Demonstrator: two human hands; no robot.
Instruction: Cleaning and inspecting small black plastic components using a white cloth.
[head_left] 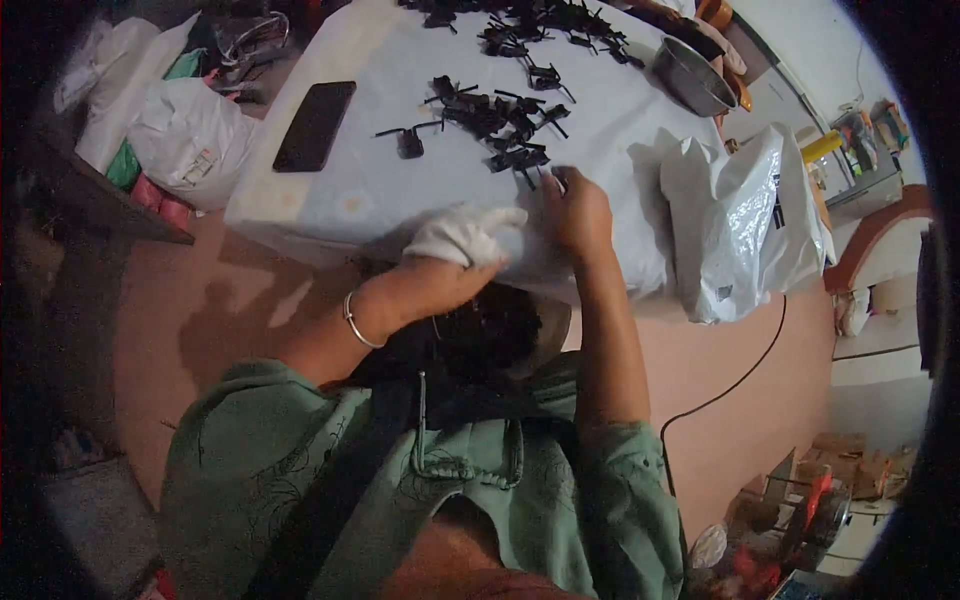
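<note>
Black plastic pieces with thin rods (490, 117) lie in loose clusters along the middle and far part of a white-covered tabletop (385, 200). At the near end of the closest cluster, the right hand (577, 213) has its fingers bent; whether they pinch a piece cannot be told. White cloth (440, 236) covers most of the left hand (472, 275), hiding its grip. Left lies a dark smartphone (315, 127); right, a metal bowl (693, 78) and a white plastic bag (735, 235).
</note>
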